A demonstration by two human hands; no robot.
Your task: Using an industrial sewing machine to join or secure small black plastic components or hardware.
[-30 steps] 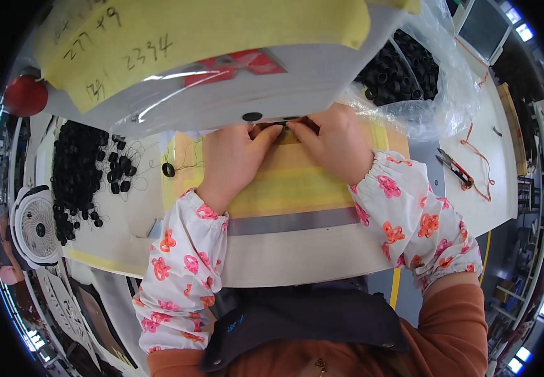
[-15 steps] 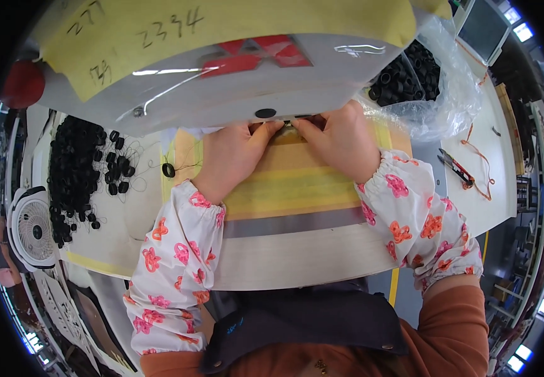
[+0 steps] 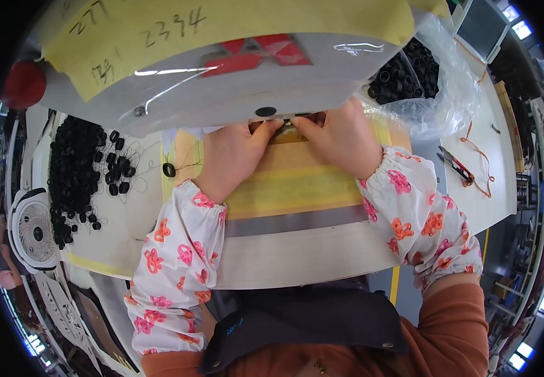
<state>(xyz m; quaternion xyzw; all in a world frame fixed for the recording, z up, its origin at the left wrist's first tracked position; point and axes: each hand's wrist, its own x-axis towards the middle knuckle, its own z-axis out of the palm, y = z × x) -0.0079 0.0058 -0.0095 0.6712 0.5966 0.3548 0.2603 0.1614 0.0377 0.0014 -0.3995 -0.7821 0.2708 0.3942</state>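
Note:
My left hand [image 3: 235, 152] and my right hand [image 3: 345, 143] reach under the front of a grey sewing machine head [image 3: 190, 103]. Thumbs and fingertips of both are pinched close together beneath the machine's lower edge. Whatever lies between them is small and mostly hidden by the fingers and the machine. A worktop strip covered in yellow and tan tape [image 3: 294, 182] lies below my hands. Beside my left wrist sits one small black ring [image 3: 169, 169] with thin threads trailing from it.
A heap of black rings [image 3: 74, 169] with loose threads covers the left of the table. At the right are a clear plastic bag [image 3: 454, 103] of black rings [image 3: 410, 75], thread snips [image 3: 456, 166] and an orange cord [image 3: 489, 169]. A white fan [image 3: 33, 229] stands at far left.
My right hand and sleeve have shifted very slightly. Both hands stay pinched at the same place under the machine.

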